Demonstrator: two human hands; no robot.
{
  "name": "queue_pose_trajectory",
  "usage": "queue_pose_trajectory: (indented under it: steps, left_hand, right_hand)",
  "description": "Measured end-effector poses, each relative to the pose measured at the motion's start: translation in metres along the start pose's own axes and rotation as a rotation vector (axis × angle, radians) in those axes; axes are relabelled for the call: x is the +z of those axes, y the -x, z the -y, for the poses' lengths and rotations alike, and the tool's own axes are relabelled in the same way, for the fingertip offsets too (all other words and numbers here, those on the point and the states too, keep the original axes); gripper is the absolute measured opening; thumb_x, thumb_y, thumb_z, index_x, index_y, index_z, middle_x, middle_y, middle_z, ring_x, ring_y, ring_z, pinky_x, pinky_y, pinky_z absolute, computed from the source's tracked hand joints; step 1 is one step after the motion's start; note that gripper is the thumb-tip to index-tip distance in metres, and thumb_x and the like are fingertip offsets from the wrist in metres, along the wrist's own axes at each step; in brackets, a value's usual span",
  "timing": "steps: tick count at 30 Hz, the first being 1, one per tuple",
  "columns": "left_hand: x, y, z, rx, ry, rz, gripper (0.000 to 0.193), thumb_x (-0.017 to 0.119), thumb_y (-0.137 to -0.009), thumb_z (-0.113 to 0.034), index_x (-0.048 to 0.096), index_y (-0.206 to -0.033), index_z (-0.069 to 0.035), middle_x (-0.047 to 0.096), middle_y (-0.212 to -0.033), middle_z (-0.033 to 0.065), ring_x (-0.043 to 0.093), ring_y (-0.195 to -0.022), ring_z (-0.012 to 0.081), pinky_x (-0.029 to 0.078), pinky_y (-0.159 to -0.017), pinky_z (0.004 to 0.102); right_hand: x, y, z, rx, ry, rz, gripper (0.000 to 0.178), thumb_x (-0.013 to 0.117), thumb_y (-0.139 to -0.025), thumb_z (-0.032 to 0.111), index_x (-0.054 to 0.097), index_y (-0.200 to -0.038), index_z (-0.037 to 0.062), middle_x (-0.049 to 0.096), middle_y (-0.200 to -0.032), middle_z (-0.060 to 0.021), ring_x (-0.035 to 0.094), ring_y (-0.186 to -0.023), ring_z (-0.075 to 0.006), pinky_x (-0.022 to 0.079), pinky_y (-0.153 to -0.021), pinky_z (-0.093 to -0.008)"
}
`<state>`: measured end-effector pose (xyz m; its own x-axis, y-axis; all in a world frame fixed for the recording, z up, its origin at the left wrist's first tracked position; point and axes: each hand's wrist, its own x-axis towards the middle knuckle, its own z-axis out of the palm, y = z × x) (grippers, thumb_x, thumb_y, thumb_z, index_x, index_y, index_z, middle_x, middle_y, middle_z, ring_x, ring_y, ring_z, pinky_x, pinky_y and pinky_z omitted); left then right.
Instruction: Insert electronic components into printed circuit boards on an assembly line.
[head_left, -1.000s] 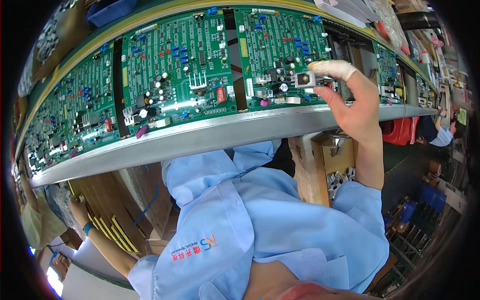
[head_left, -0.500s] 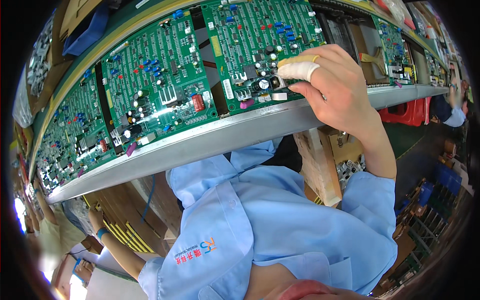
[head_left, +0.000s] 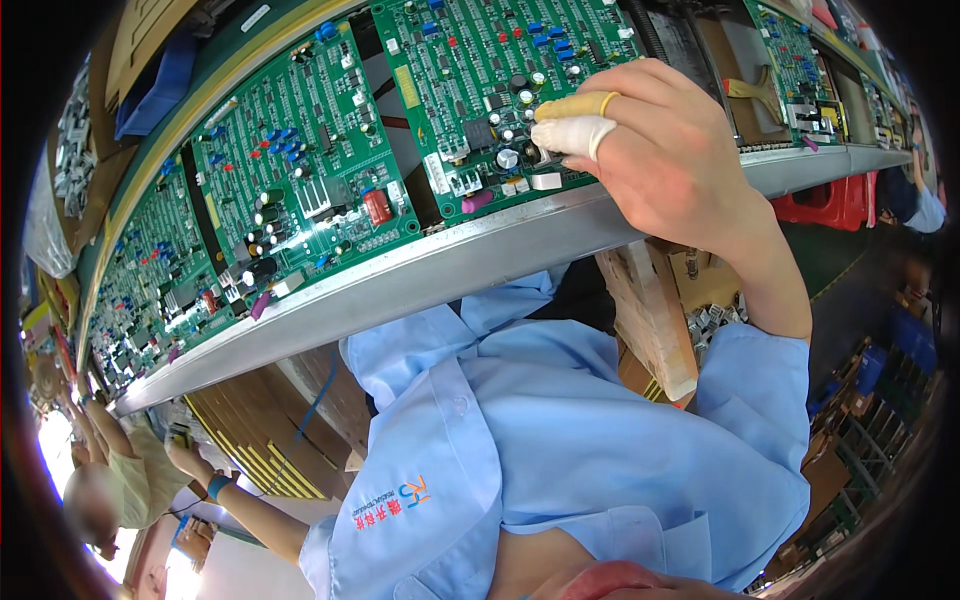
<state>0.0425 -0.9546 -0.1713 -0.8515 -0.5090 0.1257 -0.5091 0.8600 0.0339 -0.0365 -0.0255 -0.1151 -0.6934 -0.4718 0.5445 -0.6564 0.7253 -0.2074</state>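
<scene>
My right hand point(head_left: 660, 150) is over the near right part of a green circuit board point(head_left: 470, 85). It wears a yellow finger cot point(head_left: 578, 105) and a white finger cot point(head_left: 570, 135). The fingers are pinched together at the board's components; what they grip is hidden. Close to the fingertips are a round capacitor point(head_left: 508, 158), a white block point(head_left: 546, 181) and a purple part point(head_left: 476, 202). Far from the board, at the lower left, my left hand point(head_left: 190, 460), with a blue wristband point(head_left: 217, 486), is closed round a small dark and yellowish thing too small to name.
Another populated board point(head_left: 330, 165) lies to the left on the line, behind the metal rail point(head_left: 400, 270). A blue bin point(head_left: 160, 85) stands at the far left. Flat cardboard point(head_left: 255, 425) leans below the rail. A co-worker point(head_left: 130, 480) is at the left; a red stool point(head_left: 825, 203) is at the right.
My view has shifted slightly. My right hand stays at the same spot on the board, its fingers now lower over the components. My left hand has moved down, and a small thing now shows in it.
</scene>
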Motion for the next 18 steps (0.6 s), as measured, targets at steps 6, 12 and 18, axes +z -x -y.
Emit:
queue_pose_trajectory:
  steps: [6, 12, 18]
  left_hand:
    - [-0.082, 0.014, -0.193, -0.151, 1.483, 0.168, 0.038, 0.054, -0.097, -0.014, 0.054, -0.133, -0.003, 0.058, -0.132, 0.0118, 0.059, -0.105, 0.0202, 0.049, -0.073, 0.0301]
    - [-0.129, 0.087, -0.397, 0.282, 1.709, 0.515, 0.063, 0.059, -0.095, -0.018, 0.030, -0.148, 0.001, 0.039, -0.150, 0.0220, 0.053, -0.125, 0.0283, 0.053, -0.089, 0.0300]
    - [-0.144, 0.175, -0.638, 0.950, 1.068, 0.924, 0.080, 0.078, -0.078, -0.019, 0.039, -0.142, 0.008, 0.053, -0.134, 0.0240, 0.058, -0.118, 0.0272, 0.049, -0.097, 0.0330]
  right_hand:
    - [-0.005, 0.005, -0.001, -0.049, 0.082, 0.102, 0.022, 0.068, -0.071, 0.012, 0.073, -0.092, 0.0108, 0.062, -0.079, -0.0022, 0.063, -0.084, -0.0199, 0.050, -0.067, -0.0321]
    - [-0.064, 0.034, -0.007, 0.178, -0.117, -0.052, 0.040, 0.070, -0.083, 0.001, 0.063, -0.122, -0.0025, 0.066, -0.121, -0.0172, 0.065, -0.104, -0.0256, 0.051, -0.091, -0.0343]
    - [-0.098, 0.200, 0.018, 1.171, 0.433, -0.374, 0.031, 0.067, -0.090, 0.009, 0.067, -0.121, 0.0072, 0.070, -0.111, -0.0124, 0.068, -0.095, -0.0188, 0.050, -0.085, -0.0276]
